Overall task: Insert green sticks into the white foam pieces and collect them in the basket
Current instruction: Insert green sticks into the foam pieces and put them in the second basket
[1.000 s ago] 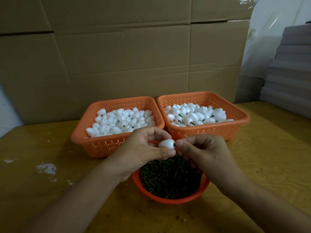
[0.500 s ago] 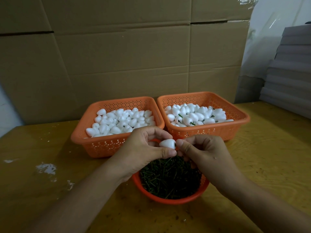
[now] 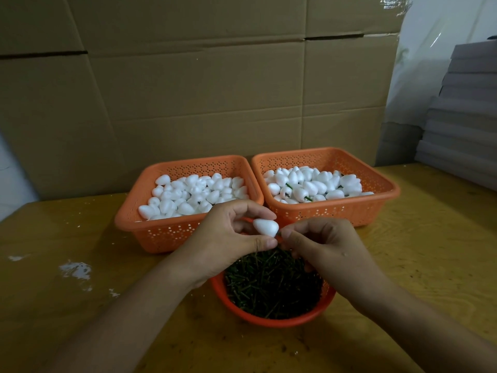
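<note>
My left hand pinches a white foam piece between thumb and fingers, above a round orange bowl full of green sticks. My right hand has its fingertips pressed against the wide end of that foam piece; any stick between them is hidden. Behind the hands stand two orange baskets side by side. The left basket holds plain foam pieces. In the right basket the foam pieces have green sticks poking out.
Everything sits on a yellow wooden table with white scuff marks at the left. Large cardboard boxes form a wall behind the baskets. A stack of grey sheets rises at the back right.
Both hands stay together over the bowl. The foam piece has shifted only slightly in my left fingers.
</note>
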The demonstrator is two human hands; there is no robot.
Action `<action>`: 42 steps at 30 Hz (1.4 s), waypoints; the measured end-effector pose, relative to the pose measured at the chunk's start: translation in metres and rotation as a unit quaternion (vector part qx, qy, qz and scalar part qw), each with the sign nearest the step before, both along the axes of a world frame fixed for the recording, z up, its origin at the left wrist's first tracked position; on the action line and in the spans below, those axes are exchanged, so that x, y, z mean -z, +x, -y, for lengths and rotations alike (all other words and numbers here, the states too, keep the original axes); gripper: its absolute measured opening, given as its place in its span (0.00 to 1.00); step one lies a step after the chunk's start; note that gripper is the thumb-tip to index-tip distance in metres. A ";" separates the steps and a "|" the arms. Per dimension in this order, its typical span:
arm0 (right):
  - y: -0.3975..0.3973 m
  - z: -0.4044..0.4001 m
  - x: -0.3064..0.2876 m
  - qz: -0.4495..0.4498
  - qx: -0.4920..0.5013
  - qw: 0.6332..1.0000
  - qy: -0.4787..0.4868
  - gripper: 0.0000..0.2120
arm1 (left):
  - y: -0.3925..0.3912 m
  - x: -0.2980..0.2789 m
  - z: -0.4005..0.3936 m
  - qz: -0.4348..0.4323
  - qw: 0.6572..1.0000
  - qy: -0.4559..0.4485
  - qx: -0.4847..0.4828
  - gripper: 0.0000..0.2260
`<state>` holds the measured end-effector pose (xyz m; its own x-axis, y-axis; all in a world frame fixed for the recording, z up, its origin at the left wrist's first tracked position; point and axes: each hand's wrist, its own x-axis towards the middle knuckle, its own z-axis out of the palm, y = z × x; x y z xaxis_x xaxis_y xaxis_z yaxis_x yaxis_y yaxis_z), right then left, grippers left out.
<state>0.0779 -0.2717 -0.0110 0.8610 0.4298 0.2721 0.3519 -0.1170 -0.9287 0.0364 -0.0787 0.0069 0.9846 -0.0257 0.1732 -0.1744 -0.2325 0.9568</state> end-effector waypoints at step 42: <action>-0.004 -0.004 0.005 0.060 0.046 0.997 0.014 0.07 | -0.004 -0.003 0.010 0.017 0.998 -0.056 0.036 0.16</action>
